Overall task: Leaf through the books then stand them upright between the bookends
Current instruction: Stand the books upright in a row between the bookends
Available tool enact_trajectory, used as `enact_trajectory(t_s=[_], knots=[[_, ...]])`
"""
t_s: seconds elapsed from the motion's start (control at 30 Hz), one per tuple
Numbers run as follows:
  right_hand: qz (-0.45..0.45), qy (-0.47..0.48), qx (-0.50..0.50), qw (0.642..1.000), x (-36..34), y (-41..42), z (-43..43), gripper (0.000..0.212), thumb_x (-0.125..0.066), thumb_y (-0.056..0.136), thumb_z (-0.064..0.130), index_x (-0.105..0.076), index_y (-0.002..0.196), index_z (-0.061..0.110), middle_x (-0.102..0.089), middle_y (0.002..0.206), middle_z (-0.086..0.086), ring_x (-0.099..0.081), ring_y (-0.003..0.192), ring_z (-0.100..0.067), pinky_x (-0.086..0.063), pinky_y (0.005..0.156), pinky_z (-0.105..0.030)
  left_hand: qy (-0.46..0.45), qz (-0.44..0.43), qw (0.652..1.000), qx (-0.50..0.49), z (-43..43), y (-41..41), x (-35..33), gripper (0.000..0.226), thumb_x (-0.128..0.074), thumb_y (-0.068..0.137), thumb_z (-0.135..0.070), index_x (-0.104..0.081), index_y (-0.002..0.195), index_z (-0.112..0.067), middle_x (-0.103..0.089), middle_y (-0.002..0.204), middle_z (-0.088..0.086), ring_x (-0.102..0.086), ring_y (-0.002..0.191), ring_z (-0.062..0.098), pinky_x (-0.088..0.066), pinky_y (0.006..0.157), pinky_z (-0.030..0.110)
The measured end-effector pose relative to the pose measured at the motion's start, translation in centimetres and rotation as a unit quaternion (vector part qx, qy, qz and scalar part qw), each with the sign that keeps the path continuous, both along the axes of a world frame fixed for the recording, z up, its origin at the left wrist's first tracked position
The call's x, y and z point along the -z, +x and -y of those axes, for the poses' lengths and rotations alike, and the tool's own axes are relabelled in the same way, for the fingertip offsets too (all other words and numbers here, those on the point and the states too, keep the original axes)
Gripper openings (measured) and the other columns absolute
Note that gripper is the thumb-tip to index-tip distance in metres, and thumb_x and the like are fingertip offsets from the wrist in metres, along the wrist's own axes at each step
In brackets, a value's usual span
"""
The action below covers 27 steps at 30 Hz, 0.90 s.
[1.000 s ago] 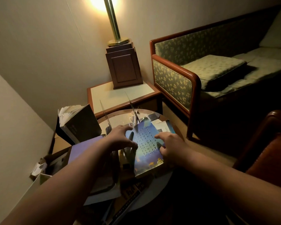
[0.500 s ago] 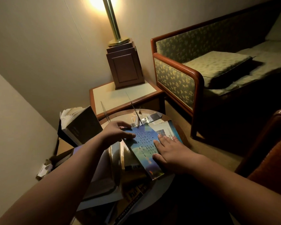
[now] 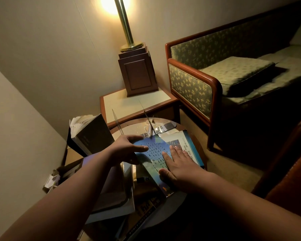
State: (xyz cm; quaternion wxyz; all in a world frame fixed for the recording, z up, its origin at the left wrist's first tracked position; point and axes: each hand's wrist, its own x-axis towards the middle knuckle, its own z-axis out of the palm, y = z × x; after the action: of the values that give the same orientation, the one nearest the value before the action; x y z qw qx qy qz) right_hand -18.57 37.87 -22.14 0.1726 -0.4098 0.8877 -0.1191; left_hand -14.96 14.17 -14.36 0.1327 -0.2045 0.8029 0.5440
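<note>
brass lamp [image 3: 124,23] on side table [image 3: 135,103], green sofa [image 3: 233,73] beside

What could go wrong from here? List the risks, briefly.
1. The left hand grips the blue book just short of the clear bookends; they are thin and hard to see in this dim light, so lifting it might knock one over.
2. The blue book lies on an uneven book pile under the flat right hand; it may slide off.
3. The dark thick book stands tilted beside the left forearm; a nudge could topple it.
</note>
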Motion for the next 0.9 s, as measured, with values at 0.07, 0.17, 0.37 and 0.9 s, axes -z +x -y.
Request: enact_trajectory(t_s=[0.07,0.17,0.37,0.9], knots=[[0.0,-0.004,-0.007,1.0,-0.1,-0.1,0.3,0.091,-0.002,0.084,0.078,0.012,0.155,0.025,0.019,0.161,-0.016,0.022,0.147,-0.03,0.014,0.114,-0.04,-0.004,-0.013,1.0,-0.006,0.0,0.1,-0.1,0.07,-0.082,0.073,-0.019,-0.052,0.137,-0.02,-0.055,0.129,0.002,-0.068,0.097,0.023,-0.059,0.07,0.031],[-0.004,-0.014,-0.015,1.0,-0.4,-0.2,0.8,0.089,-0.008,0.087,0.077,0.009,0.156,0.024,0.015,0.162,-0.016,0.017,0.149,-0.029,0.011,0.115,-0.039,-0.008,-0.04,0.999,-0.022,0.3,0.4,-0.3,0.071,-0.083,0.071,-0.014,-0.053,0.136,-0.017,-0.056,0.132,0.006,-0.067,0.1,0.022,-0.059,0.07,0.029],[-0.004,-0.095,-0.019,0.995,-1.0,-1.6,1.9,0.1,-0.006,0.074,0.088,0.001,0.157,0.032,0.006,0.165,-0.001,0.0,0.151,-0.024,-0.014,0.118,-0.045,-0.013,-0.106,0.993,-0.046,1.4,2.0,-2.9,0.074,-0.084,0.07,-0.01,-0.051,0.136,-0.013,-0.056,0.13,0.004,-0.071,0.093,0.026,-0.06,0.067,0.039],[-0.106,-0.002,-0.024,0.994,1.6,-1.2,3.6,0.107,0.019,0.066,0.078,-0.004,0.157,0.026,-0.003,0.166,-0.003,0.0,0.152,-0.021,-0.003,0.12,-0.04,-0.288,-0.281,0.899,-0.171,9.6,6.2,-10.6,0.081,-0.083,0.064,-0.026,-0.051,0.137,-0.013,-0.06,0.131,0.004,-0.07,0.094,0.023,-0.06,0.078,0.043]])
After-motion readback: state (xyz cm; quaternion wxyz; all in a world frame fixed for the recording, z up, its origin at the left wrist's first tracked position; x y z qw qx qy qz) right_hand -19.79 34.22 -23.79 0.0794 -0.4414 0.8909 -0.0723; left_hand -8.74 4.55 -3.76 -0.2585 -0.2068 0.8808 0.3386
